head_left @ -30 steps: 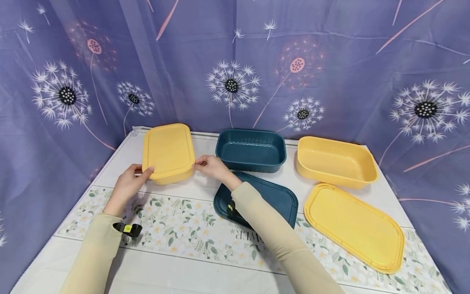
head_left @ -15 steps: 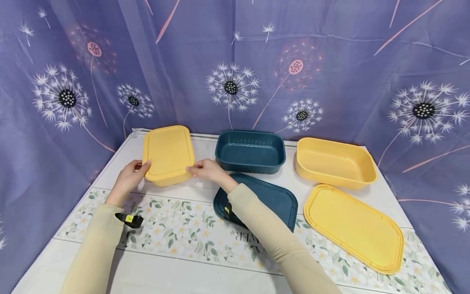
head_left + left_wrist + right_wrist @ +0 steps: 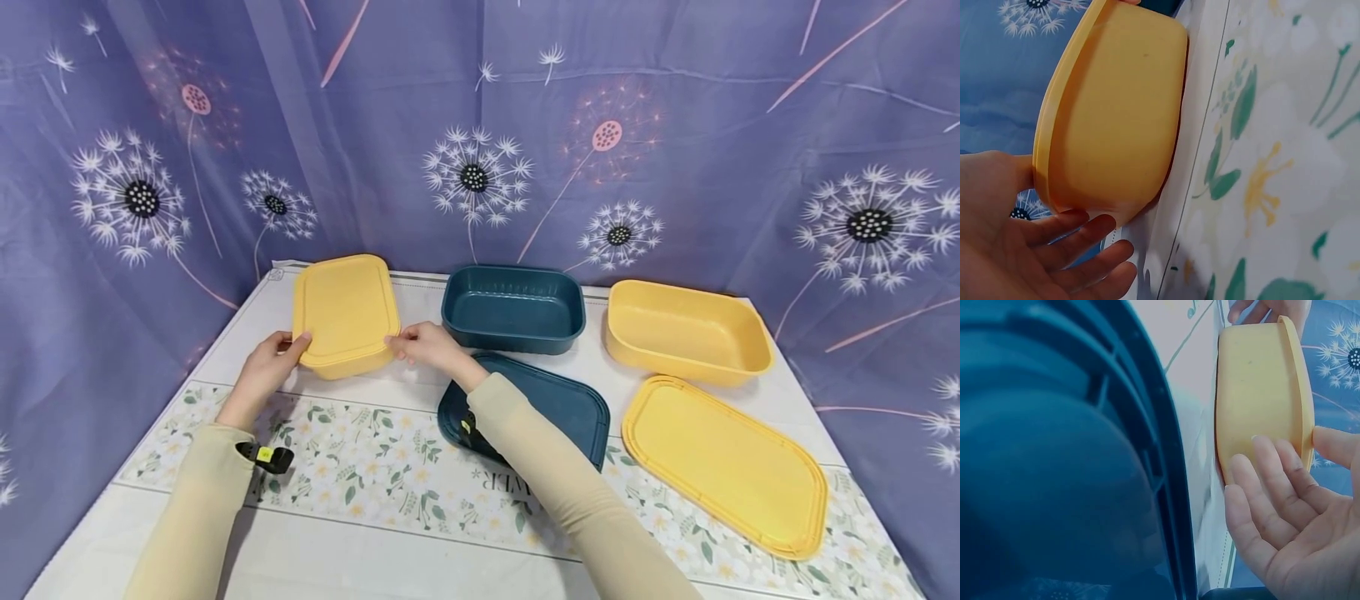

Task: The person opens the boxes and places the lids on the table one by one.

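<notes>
Hands at the two near corners of the lidded yellow container point(image 3: 346, 315). Left hand point(image 3: 264, 375) meets the container's near-left corner, thumb at the lid rim and fingers loosely spread against the side wall below, as the left wrist view shows; right hand point(image 3: 426, 346) meets the near-right corner in mirror fashion, thumb on the rim, fingers straight along the wall. Neither hand is curled tight round the box; both lie relaxed against it.

The container stands at the rear left of the desk point(image 3: 375, 533), its long axis running away from the person, so that the short near end faces the hands and lies between them. It sits ahead of both wrists and slightly left of centre; the left hand is the more directly placed, the right arm crossing over the blue lid point(image 3: 558, 406) to reach it.

To the right stand an open blue container point(image 3: 513, 307) and an open yellow container point(image 3: 684, 330), with a yellow lid point(image 3: 725, 463) in front of the latter.
</notes>
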Motion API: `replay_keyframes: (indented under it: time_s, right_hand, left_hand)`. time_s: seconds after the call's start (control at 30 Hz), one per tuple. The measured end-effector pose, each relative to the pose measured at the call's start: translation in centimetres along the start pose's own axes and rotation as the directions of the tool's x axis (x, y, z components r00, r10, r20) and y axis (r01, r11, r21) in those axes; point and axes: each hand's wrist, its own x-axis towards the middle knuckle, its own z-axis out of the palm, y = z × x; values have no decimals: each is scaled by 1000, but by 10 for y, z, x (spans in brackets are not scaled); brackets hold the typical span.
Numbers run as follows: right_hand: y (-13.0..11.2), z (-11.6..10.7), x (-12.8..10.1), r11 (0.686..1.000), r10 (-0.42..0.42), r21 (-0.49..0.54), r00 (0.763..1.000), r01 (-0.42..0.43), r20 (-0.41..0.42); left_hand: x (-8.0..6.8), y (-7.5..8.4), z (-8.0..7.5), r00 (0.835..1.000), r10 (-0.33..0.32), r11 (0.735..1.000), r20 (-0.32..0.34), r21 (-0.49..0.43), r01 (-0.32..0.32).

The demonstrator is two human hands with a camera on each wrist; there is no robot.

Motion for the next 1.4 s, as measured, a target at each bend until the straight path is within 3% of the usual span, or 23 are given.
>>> replay_keyframes:
  time_s: [0.3,0.67,0.83,0.97,1.13,1.4]
  right_hand:
    - [-1,-2,3,1000,6,-18,1000,-6,-24]
    - [-1,0,6,998,28,-59,998,-32,-56]
    - [-3,4,3,999,32,-35,999,-32,4]
    - [-7,5,-1,999,41,-27,998,-40,42]
    - [-5,6,0,998,54,9,998,-54,24]
    - [-4,5,5,999,37,18,999,-37,-4]
  left_hand:
    - [-9,4,5,999,-19,999,-43,30,20]
    - [-21,8,4,999,-12,998,-40,64,14]
    - [-14,4,0,999,2,996,-54,93,3]
    - [-2,1,-3,999,10,998,-53,64,-6]
    - [9,-1,-3,998,7,1000,-68,-6,-7]
    - [9,-3,-5,997,-28,999,-71,-31,25]
